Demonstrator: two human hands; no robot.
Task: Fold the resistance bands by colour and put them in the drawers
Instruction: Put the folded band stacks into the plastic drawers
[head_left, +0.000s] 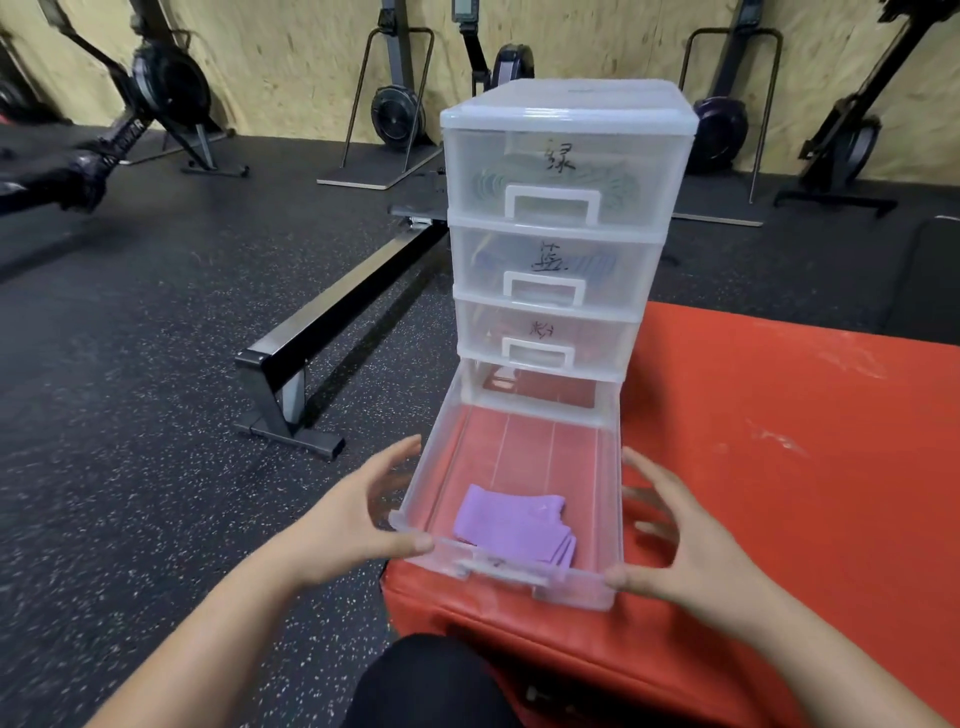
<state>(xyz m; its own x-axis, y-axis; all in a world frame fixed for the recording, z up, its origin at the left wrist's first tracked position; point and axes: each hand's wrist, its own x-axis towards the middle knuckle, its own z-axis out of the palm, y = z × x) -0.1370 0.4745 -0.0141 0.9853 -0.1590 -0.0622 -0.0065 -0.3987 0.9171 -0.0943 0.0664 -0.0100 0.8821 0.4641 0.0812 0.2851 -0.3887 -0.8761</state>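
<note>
A clear plastic drawer tower (569, 111) stands on a red padded block (779, 441). Its bottom drawer (431, 457) is pulled far out toward me. Folded purple resistance bands (511, 525) lie stacked at the drawer's front. The three upper drawers are closed, with handwritten labels, and show green, blue and pink bands through their fronts. My left hand (358, 514) is at the drawer's front left corner, thumb on the front rim, fingers spread along the side wall. My right hand (675, 540) is at the front right corner, thumb at the rim, fingers spread beside the wall.
A black metal rail on a foot (332, 332) lies on the dark speckled rubber floor (130, 441) to the left of the block. Rowing machines stand along the plywood wall at the back. My dark-clothed knee (431, 680) is at the bottom centre.
</note>
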